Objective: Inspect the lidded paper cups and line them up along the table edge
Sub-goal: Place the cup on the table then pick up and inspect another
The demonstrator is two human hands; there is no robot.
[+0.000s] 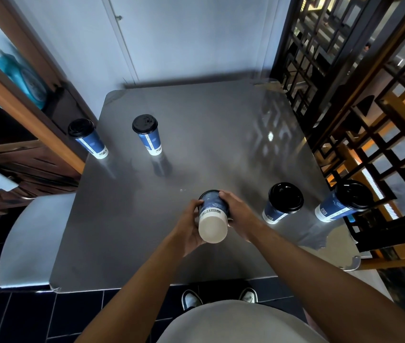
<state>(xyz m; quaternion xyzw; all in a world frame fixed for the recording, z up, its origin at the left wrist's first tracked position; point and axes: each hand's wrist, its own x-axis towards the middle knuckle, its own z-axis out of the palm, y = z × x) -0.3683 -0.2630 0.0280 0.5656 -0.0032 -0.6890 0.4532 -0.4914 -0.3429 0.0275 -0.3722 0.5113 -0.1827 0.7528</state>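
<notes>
- The grey metal table [196, 134] fills the middle of the view and carries four upright paper cups, each blue with a white band at the base and closed by a black lid.
- A dark lattice screen [360, 100] runs along the table's right side; a wooden shelf [10, 125] with a blurred blue bottle [20, 73] stands on the left.
- The far-left cup [87, 138] sits at the table's left edge, and the second cup [147, 134] stands near it, further in.
- The near-right cup [283, 203] and the far-right cup [342, 200] stand close together by the right edge.
- The held cup [213, 216] is above the near middle of the table, turned so that its white bottom faces the camera; its lid end points away and is hidden.
- The left hand [191, 225] curls round the held cup's left side, and the right hand [238, 214] grips its right side.
- What the cups contain cannot be seen.
- Each cup carries small print, too fine or blurred to read.
</notes>
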